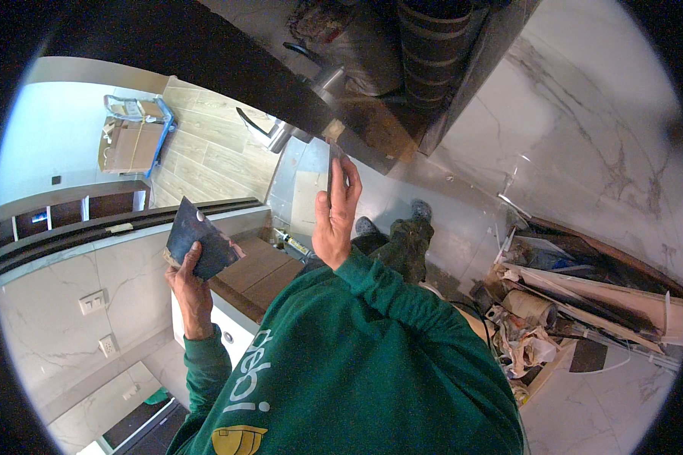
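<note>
A thin dark blade [330, 173], its contact unclear, stood by a pale patch [332, 130] on the dark door [262, 72], pinched in the right hand [337, 220]; light, even pressure seemed best. The left hand [192, 292] pinched a dark plate [203, 246]. Around lay pale floor [451, 216], marbled wall tiles [49, 307], and scrap [527, 337] rightward.

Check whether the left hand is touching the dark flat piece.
Touching: the head view shows the left hand gripping the dark flat piece, its thumb laid over the near edge.
</note>
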Tool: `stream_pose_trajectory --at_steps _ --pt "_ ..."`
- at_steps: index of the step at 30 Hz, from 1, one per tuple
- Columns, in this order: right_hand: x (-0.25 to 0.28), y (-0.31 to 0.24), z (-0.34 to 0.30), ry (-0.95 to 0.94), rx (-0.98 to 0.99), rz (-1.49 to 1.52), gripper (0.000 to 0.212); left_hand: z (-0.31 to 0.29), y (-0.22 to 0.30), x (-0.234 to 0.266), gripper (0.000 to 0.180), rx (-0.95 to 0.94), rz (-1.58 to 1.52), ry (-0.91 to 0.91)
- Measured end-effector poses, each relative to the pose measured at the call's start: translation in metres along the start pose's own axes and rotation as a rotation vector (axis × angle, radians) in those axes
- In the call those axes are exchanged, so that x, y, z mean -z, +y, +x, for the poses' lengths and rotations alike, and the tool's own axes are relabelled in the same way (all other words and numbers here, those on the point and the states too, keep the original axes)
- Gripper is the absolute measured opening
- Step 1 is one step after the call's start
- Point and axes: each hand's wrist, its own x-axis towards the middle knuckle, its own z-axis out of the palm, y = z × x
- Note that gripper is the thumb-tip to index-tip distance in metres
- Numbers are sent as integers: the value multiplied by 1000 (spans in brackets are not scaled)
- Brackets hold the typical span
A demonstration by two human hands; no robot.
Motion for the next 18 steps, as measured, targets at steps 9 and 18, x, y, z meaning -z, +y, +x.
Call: stream_pose_trajectory --at_steps 9,18 --pt "-20 12 -6 40 0 18 60 -5 -3 5 20 69 -122 -10" --pt "-37 25 -11 62 102 -211 66 -8 -2 9 23 -5 35 2"
